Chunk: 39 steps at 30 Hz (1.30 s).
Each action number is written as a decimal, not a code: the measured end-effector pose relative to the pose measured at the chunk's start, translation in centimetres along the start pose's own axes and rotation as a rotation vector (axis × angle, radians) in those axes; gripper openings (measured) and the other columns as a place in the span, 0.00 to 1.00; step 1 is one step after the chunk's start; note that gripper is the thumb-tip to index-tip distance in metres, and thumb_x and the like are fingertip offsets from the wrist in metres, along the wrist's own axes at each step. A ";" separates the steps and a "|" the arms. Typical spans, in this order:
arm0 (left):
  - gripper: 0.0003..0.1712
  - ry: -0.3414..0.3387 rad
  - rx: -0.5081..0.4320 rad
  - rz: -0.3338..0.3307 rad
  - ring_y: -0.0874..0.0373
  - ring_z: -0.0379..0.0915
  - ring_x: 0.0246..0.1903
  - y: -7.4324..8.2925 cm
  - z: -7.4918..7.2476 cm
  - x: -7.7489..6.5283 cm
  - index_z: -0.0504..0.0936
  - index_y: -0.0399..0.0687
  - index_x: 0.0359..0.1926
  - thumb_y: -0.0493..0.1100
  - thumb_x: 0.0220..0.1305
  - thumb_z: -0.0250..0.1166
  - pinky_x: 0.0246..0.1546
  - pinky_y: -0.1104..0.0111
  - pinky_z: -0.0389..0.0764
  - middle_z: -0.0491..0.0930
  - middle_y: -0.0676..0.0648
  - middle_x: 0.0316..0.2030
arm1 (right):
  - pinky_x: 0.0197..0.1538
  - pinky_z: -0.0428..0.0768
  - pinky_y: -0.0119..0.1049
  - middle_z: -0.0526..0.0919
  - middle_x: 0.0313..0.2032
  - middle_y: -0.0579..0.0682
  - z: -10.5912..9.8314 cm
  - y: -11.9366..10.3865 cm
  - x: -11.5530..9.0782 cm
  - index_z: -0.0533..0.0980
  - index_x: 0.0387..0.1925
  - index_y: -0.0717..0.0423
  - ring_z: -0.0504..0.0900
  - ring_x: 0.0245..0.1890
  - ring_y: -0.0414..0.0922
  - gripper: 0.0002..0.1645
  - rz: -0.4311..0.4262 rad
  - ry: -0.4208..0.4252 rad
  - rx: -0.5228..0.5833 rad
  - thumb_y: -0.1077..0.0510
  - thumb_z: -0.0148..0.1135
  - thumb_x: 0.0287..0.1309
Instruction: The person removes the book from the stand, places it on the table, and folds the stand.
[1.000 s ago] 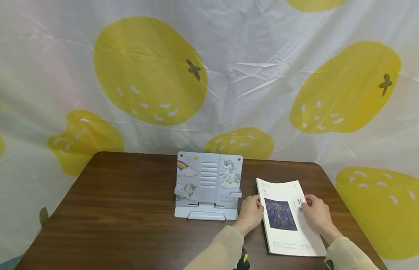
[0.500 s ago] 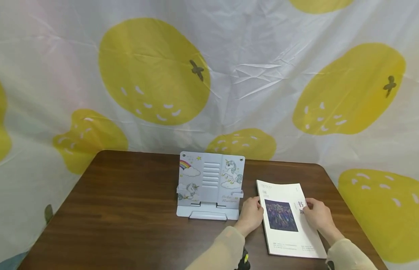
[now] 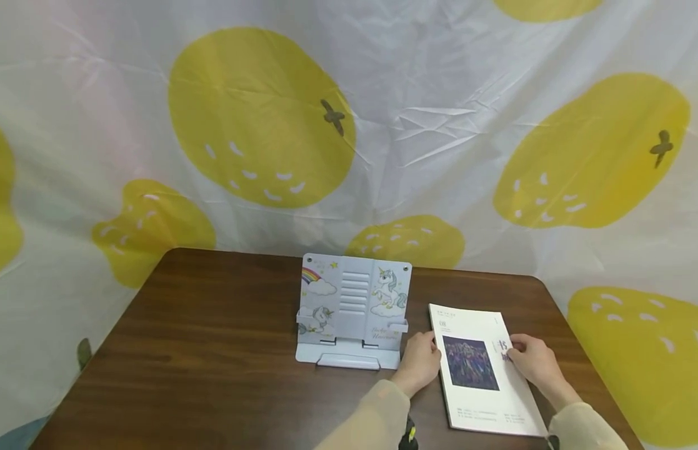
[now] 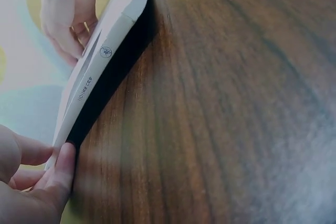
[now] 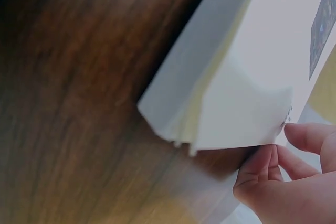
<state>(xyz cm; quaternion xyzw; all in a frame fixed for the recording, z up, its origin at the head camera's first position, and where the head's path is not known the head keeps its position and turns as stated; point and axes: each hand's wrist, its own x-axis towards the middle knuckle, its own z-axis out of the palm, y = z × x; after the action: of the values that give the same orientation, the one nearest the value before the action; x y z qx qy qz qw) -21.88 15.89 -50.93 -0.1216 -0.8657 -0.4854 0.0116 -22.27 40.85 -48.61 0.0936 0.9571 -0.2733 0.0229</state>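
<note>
A white paperback book with a dark picture on its cover is at the table's right side, cover up. My left hand pinches its spine edge; in the left wrist view that hand's fingers are at the far end of the spine. With its thumb on the cover and its other fingers at the underside, my right hand grips the opposite edge. In the right wrist view, the pages are slightly fanned. A dark gap or shadow lies along the spine, so I cannot tell whether the book is fully flat.
A white metal book stand with unicorn drawings stands upright just left of my left hand. The brown wooden table extends to the left. Behind it hangs a white curtain with yellow fruit prints.
The book's curved far edge has straightened as the cover settled flatter. Both hands keep their places on its edges. The head view has shifted slightly.
</note>
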 end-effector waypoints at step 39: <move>0.17 0.043 0.227 0.006 0.48 0.81 0.34 0.7 0.1 -0.1 0.84 0.40 0.45 0.31 0.50 0.67 0.36 0.64 0.81 0.81 0.42 0.34 | 0.51 0.72 0.65 0.71 0.52 0.79 -0.1 -0.7 -0.7 0.62 0.60 0.81 0.72 0.51 0.72 0.36 -0.180 -0.049 -0.138 0.58 0.61 0.59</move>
<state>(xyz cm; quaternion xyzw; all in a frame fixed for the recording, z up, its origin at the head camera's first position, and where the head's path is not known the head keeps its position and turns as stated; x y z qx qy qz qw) -21.59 16.27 -50.38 -0.1114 -0.9144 -0.3866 0.0455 -21.70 40.22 -48.14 -0.0010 0.9773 -0.2099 0.0280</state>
